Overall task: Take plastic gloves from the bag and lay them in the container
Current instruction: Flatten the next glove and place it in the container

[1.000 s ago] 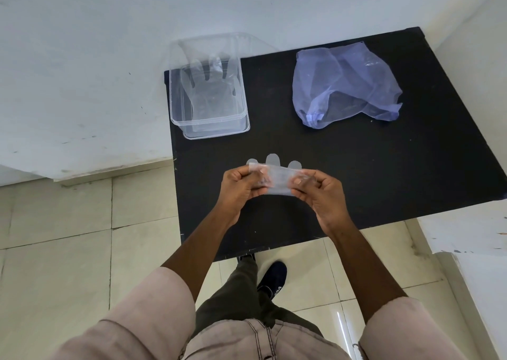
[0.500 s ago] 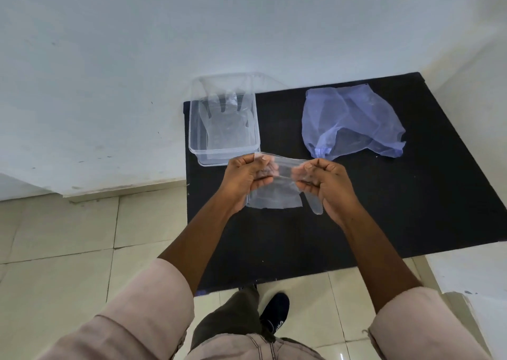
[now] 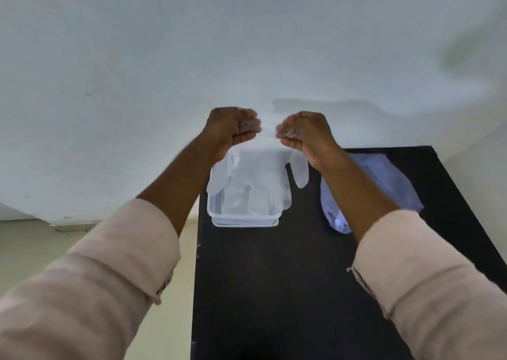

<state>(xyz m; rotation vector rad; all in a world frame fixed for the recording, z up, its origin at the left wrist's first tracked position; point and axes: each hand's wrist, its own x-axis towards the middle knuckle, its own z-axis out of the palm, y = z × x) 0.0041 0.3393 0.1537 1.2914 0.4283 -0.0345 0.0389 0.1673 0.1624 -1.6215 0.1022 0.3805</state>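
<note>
Both hands, left hand (image 3: pixel 230 129) and right hand (image 3: pixel 304 132), have risen, fingers pinching one glove (image 3: pixel 258 175) now hanging above the container (image 3: pixel 244 219). One bag (image 3: pixel 403 189) lies right of the container.

Both arms wear pale pink long sleeves pushed up to mid-forearm, leaving the forearms and hands bare. The left sleeve (image 3: pixel 90 283) fills the lower left of the frame, its buttoned cuff (image 3: pixel 164 285) showing a small dark button. The right sleeve (image 3: pixel 428 283) fills the lower right, with a stitched cuff edge (image 3: pixel 362 280).
</note>
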